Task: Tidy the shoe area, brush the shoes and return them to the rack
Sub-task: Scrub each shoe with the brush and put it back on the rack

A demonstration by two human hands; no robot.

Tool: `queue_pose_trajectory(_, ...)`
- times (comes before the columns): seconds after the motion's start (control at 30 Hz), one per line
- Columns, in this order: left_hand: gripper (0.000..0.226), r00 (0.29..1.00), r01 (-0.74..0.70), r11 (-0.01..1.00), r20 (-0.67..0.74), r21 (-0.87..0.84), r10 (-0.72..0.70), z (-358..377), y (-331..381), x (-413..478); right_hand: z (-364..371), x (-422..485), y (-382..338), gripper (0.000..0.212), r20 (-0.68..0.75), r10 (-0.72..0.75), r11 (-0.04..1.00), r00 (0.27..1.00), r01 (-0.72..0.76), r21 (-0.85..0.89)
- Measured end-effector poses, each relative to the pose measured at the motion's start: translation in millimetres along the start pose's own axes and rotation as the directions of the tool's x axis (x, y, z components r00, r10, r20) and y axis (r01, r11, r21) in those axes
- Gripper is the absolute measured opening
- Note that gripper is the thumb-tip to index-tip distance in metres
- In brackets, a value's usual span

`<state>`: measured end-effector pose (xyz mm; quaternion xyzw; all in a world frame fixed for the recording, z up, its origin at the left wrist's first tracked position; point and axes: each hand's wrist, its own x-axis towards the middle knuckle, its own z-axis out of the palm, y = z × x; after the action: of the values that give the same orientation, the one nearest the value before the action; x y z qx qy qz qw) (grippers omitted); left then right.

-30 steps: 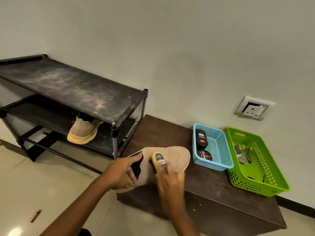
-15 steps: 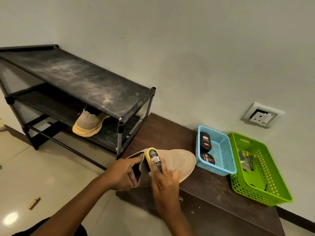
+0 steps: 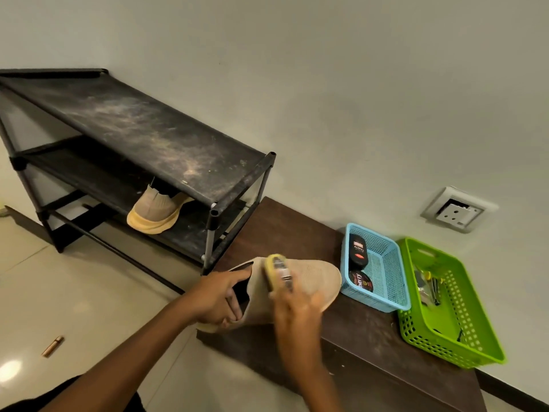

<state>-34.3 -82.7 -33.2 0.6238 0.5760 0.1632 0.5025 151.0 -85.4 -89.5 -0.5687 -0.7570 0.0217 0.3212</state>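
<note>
**A:** Where is the shoe?
**B:** I see the beige shoe (image 3: 316, 278) on the near left corner of the brown bench (image 3: 291, 233), toe pointing right at the blue basket (image 3: 392, 275). My left hand (image 3: 219, 295) grips its heel collar, fingers curled into the opening.
**A:** And the right?
**B:** It's blurred, but my right hand (image 3: 297, 310) seems wrapped round the yellow brush (image 3: 277, 270), which is pressed on the upper.
**A:** The other one?
**B:** The second shoe (image 3: 154, 211) sits far left in the rack (image 3: 142, 135), under the top shelf.
</note>
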Motion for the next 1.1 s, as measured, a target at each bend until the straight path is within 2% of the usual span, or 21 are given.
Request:
queue_pose_trajectory(0.07,0.089,1.000,0.003,0.995,-0.001,-0.104,-0.003,-3,-1,2,5,-5,6,0.039,0.049,-0.148,0.983,0.988,0.152,-0.101)
queue_pose_trajectory(0.17,0.090,1.000,-0.009,0.998,-0.007,-0.057,0.008,-1,4,3,-12,19,55,0.034,-0.197,0.242,0.943,0.950,-0.278,-0.181)
queue_pose_trajectory(0.2,0.090,1.000,-0.008,0.999,-0.004,-0.047,0.008,1,5,5,-12,15,55,0.033,-0.178,0.297,0.931,0.938,-0.326,-0.163)
queue_pose_trajectory(0.23,0.089,1.000,0.003,0.998,-0.001,-0.066,-0.003,1,5,6,-7,3,40,0.034,-0.074,0.235,0.963,0.969,-0.243,-0.116)
queue_pose_trajectory(0.27,0.088,1.000,0.017,0.995,-0.001,-0.103,-0.017,-1,3,7,3,-15,19,0.036,0.051,0.024,0.998,0.998,-0.021,-0.061)
queue_pose_trajectory(0.3,0.086,1.000,0.021,0.992,-0.003,-0.127,-0.022,-2,0,8,9,-28,13,0.038,0.083,-0.180,0.978,0.980,0.188,-0.091)
queue_pose_trajectory(0.33,0.086,1.000,0.025,0.991,-0.003,-0.129,-0.026,-3,0,9,11,-29,18,0.040,0.098,-0.248,0.959,0.964,0.258,-0.115)
queue_pose_trajectory(0.4,0.088,0.999,0.033,0.994,0.003,-0.103,-0.032,-2,1,11,2,-4,45,0.043,-0.073,-0.004,0.987,0.997,-0.008,-0.160)
queue_pose_trajectory(0.47,0.089,0.999,0.033,0.996,0.024,-0.087,-0.031,0,7,15,-5,2,53,0.041,-0.290,0.143,0.976,0.946,-0.183,-0.117)
queue_pose_trajectory(0.5,0.089,0.999,0.041,0.995,0.033,-0.095,-0.038,-2,8,16,0,-6,43,0.039,-0.216,0.113,0.991,0.970,-0.126,-0.046)
queue_pose_trajectory(0.53,0.089,0.999,0.042,0.994,0.038,-0.106,-0.038,-4,7,17,9,-21,28,0.037,-0.097,-0.081,0.996,0.992,0.078,-0.037)
queue_pose_trajectory(0.6,0.088,0.998,0.034,0.995,0.059,-0.091,-0.029,-9,6,15,23,-35,21,0.036,-0.042,-0.307,0.948,0.951,0.301,-0.108)
queue_pose_trajectory(0.67,0.091,0.997,0.034,0.998,0.072,-0.058,-0.030,-7,9,15,14,-12,40,0.039,-0.135,-0.032,0.999,0.990,0.025,-0.048)
queue_pose_trajectory(0.73,0.091,0.994,0.058,0.994,0.097,-0.097,-0.048,-3,14,19,9,-4,53,0.038,-0.283,0.193,0.977,0.940,-0.210,-0.030)
queue_pose_trajectory(0.8,0.088,0.992,0.061,0.989,0.117,-0.136,-0.045,-7,12,22,22,-25,31,0.040,-0.136,0.006,0.998,0.991,0.002,0.057)
queue_pose_trajectory(0.87,0.082,0.992,0.046,0.988,0.120,-0.148,-0.028,-12,8,23,36,-51,18,0.043,-0.038,-0.200,0.979,0.979,0.199,-0.034)
queue_pose_trajectory(0.9,0.080,0.992,0.049,0.989,0.121,-0.138,-0.032,-11,7,22,35,-43,30,0.046,-0.015,-0.168,0.986,0.986,0.167,-0.028)
queue_pose_trajectory(0.97,0.080,0.990,0.065,0.989,0.134,-0.132,-0.047,-6,10,23,26,-17,53,0.054,-0.190,0.148,0.988,0.971,-0.155,-0.021)
queue_pose_trajectory(1.0,0.077,0.987,0.066,0.988,0.154,-0.141,-0.044,-3,12,24,23,-14,54,0.055,-0.247,0.203,0.976,0.947,-0.217,-0.029)
queue_pose_trajectory(1.03,0.072,0.984,0.069,0.986,0.173,-0.150,-0.042,-1,12,27,23,-20,45,0.054,-0.191,0.175,0.985,0.966,-0.173,0.024)
queue_pose_trajectory(1.1,0.060,0.985,0.063,0.985,0.166,-0.158,-0.037,-3,9,26,31,-44,15,0.051,-0.043,-0.116,0.990,0.992,0.120,0.080)
